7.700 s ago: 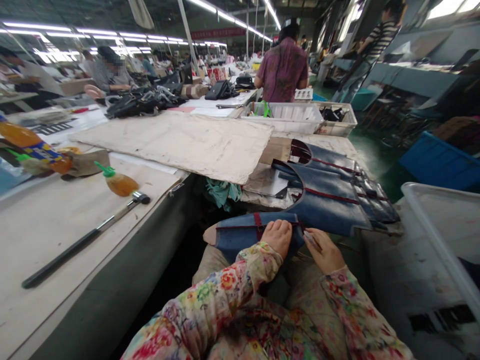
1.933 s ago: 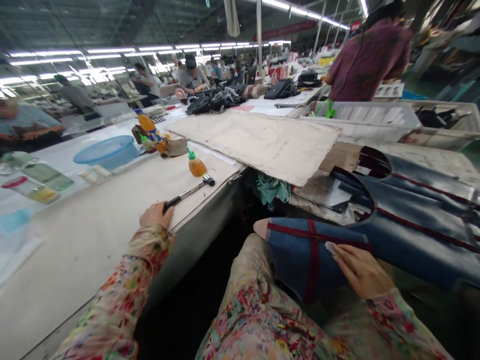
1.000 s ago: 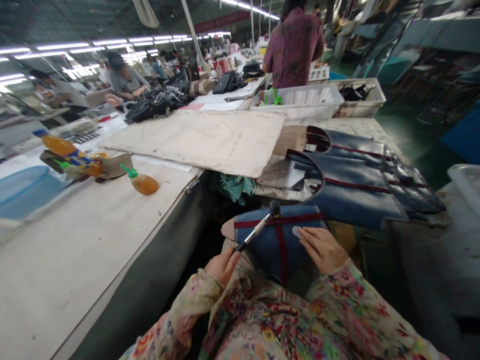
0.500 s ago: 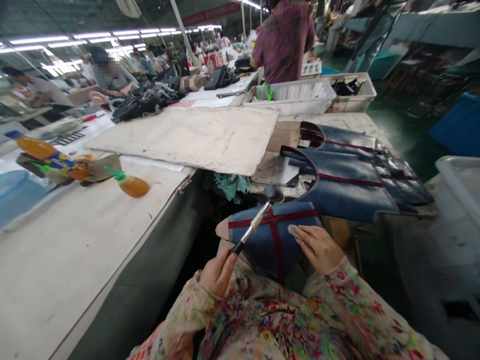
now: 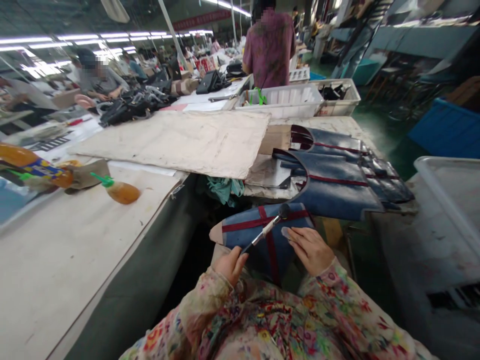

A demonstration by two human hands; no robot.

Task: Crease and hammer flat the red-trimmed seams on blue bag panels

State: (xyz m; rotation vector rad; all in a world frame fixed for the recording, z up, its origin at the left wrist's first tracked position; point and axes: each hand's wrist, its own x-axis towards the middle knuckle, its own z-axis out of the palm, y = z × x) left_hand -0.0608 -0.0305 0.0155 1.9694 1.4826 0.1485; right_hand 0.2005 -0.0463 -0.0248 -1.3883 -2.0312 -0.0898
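A blue leather piece (image 5: 245, 230) with dark red strips crossing on it rests on my lap. My left hand (image 5: 231, 265) is closed round the dark handle of a small hammer (image 5: 267, 229), whose head sits on the upper red strip. My right hand (image 5: 309, 248) lies flat on the piece just right of the hammer head, fingers stretched out. Both arms wear flowered sleeves.
A stack of blue cut pieces (image 5: 337, 175) lies on the bench ahead. A long table (image 5: 75, 240) at left carries an orange squeeze bottle (image 5: 116, 190) and a tan sheet (image 5: 180, 140). White bins (image 5: 285, 100) and a standing person (image 5: 268, 47) are farther back. A white tray (image 5: 450, 195) sits right.
My left hand took the hammer from the table and brought it over the blue piece. In the last half second the hammer head came down onto the red strip.
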